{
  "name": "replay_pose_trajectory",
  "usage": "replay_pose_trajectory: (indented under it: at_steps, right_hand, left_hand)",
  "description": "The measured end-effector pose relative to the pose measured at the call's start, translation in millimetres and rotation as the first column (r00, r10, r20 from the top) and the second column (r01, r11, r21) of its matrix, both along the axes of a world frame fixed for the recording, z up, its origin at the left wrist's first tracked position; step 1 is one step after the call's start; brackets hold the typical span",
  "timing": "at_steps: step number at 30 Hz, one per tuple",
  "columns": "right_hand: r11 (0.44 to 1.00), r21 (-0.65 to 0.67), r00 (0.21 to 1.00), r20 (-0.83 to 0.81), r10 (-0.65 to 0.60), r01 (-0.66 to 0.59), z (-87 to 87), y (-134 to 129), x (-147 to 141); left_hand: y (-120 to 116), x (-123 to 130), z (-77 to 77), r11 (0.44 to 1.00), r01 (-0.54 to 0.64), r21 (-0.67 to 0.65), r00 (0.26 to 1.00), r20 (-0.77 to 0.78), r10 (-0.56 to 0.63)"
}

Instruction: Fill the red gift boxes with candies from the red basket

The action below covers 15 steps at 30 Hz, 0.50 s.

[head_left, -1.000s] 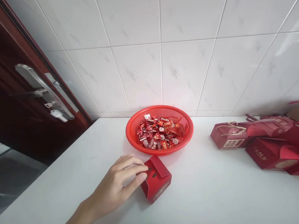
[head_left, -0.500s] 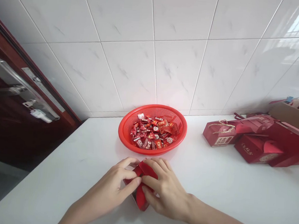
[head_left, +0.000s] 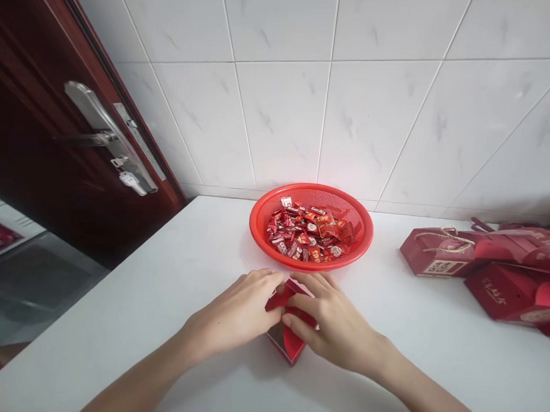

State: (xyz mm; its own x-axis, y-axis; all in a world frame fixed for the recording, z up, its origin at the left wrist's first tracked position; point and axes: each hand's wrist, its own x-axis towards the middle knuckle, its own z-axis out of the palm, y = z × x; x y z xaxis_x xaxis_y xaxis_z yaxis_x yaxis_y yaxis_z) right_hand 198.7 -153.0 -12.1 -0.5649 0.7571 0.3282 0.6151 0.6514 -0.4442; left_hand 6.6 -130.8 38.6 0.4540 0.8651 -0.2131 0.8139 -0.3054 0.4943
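Observation:
A small red cardboard gift box [head_left: 293,344] rests on the white counter, its top flaps partly raised. My left hand [head_left: 239,307] grips its left side, fingers curled over the upper edge and thumb near the middle. From the right, my right hand [head_left: 337,320] holds a flap, with fingers at the far edge and thumb by the other thumb. Both hands cover much of the box, so its inside is mostly hidden. Just beyond them stands a red plastic basket [head_left: 256,228] of red-wrapped candies [head_left: 317,235].
Finished-looking red gift boxes stand at the right, one with a twine handle [head_left: 436,252] and another lying in front [head_left: 509,291]. A tiled wall [head_left: 281,118] rises behind the counter [head_left: 207,239]. At the left is a dark red door [head_left: 40,120] with a metal handle and keys.
The camera view has swung left, so everything appears shifted right. My left hand has turned, its back now more upward and its thumb lower around the box's flaps. My right hand stays on the box.

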Motion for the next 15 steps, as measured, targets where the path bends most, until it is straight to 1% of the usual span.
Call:
replay_pose_trajectory:
  at_steps: [3,5,8,10,12,15]
  right_hand:
    - [1.0,0.004,1.0,0.007,-0.004,0.004,5.0,-1.2,7.1]
    - [1.0,0.01,0.999,0.034,-0.006,0.006,6.8,-2.3,10.2]
    - [1.0,0.019,0.996,0.086,0.011,-0.013,6.7,-3.7,11.8]
    - [1.0,0.01,0.993,0.112,0.027,-0.028,5.9,-4.2,11.8]
    - [1.0,-0.013,0.991,0.135,0.027,-0.026,6.0,-4.4,11.9]
    - [0.999,-0.048,0.988,0.154,0.008,0.0,9.9,-4.4,14.0]
  left_hand:
    - [-0.8,-0.5,-1.5,0.998,-0.024,-0.061,0.998,0.05,0.027]
    - [-2.1,-1.0,-0.7,0.998,-0.02,-0.064,0.998,0.059,0.023]
    - [-3.3,-0.6,1.5,0.999,0.001,-0.043,1.0,0.004,-0.001]
    - [-3.4,0.6,1.3,0.998,0.035,-0.058,0.998,-0.041,-0.038]
    - [-3.5,2.3,-0.8,0.995,0.062,-0.08,0.995,-0.073,-0.068]
    - [-4.4,4.7,-4.5,0.995,0.061,-0.077,0.994,-0.084,-0.067]
